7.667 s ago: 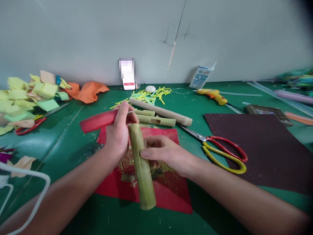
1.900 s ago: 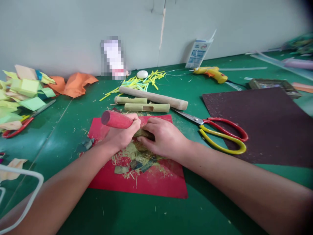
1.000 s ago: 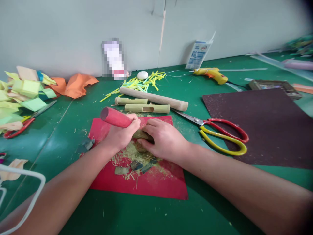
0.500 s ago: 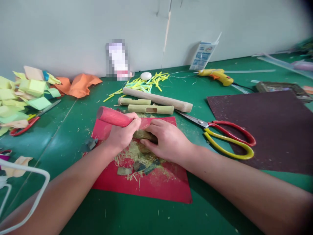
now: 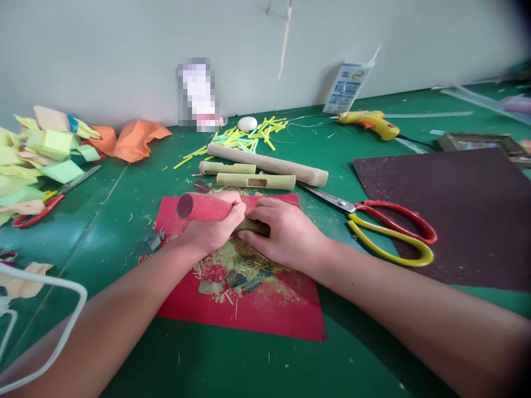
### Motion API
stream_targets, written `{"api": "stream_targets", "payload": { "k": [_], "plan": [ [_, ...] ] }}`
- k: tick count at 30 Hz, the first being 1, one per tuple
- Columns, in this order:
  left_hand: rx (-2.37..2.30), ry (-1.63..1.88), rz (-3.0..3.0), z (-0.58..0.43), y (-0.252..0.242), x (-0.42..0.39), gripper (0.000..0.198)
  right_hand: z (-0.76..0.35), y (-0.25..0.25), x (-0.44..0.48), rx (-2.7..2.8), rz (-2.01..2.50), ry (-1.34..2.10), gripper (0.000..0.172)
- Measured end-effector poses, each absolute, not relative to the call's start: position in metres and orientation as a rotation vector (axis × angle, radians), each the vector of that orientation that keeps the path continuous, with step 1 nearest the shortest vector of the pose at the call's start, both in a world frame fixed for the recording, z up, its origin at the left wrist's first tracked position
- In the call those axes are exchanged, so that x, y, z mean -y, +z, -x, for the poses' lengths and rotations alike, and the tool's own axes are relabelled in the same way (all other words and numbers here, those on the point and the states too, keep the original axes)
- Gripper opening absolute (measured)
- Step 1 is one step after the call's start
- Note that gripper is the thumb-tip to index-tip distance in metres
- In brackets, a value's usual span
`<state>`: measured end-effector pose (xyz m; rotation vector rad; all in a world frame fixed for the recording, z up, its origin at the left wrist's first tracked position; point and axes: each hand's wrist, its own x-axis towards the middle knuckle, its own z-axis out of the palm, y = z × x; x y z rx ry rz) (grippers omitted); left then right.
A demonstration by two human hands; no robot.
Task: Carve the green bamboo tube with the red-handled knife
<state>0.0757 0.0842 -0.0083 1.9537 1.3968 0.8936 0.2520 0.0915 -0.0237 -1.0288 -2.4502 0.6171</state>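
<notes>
Orientation of Held Parts

The bamboo piece [image 5: 258,227] is located over the red sheet [image 5: 194,307], well forward of the back edge of the desk [image 5: 232,365]. Its long axis runs crosswise, roughly along that back edge; one end disappears under the right hand [image 5: 286,232], and the other meets the left hand [image 5: 218,224]. The right hand is wrapped around the bamboo piece, thumb on the near side. The left hand is closed around the red handle [image 5: 211,208]. The handle's long axis is also near crosswise, with its flat butt pointing toward the left side of the desk; its opposite end is hidden. Toward the back edge, a notched bamboo tube [image 5: 234,180] lies nearly parallel.
</notes>
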Motion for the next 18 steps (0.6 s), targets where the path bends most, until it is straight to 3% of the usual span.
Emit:
{"api": "stream_targets", "payload": {
  "k": [10, 18],
  "plan": [
    [-1.368, 1.189, -1.630, -0.073, -0.020, -0.082, 0.028, -0.250, -0.024, -0.090, 2.387, 1.094, 0.652, 0.020],
    [-1.426, 1.043, -1.720, -0.076, -0.017, -0.085, 0.028, -0.250, -0.023, -0.089, 2.422, 1.101, 0.594, 0.016]
  ]
}}
